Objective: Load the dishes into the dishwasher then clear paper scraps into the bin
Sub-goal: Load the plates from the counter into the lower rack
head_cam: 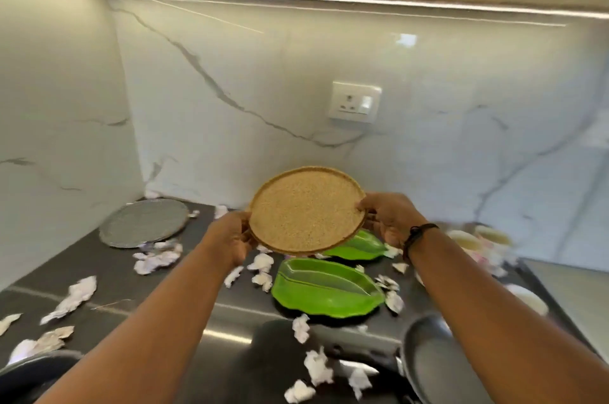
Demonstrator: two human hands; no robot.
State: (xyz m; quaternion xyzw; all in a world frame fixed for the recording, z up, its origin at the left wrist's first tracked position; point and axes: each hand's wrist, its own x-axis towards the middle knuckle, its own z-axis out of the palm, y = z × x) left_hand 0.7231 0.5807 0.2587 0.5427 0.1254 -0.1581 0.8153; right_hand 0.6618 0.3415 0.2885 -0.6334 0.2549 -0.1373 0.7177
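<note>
I see my left hand point(232, 238) and right hand point(392, 222) gripping a round tan plate point(306, 210) above the dark worktop point(108, 275). Two green leaf dishes point(326, 288) lie at five o'clock, a grey plate point(143, 222) at nine, paper scraps point(156, 257) scattered around.

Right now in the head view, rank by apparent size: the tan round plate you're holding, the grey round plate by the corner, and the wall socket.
1. tan round plate, held up nearer the camera, so its lead is unsure
2. grey round plate
3. wall socket, clearly smallest
</note>
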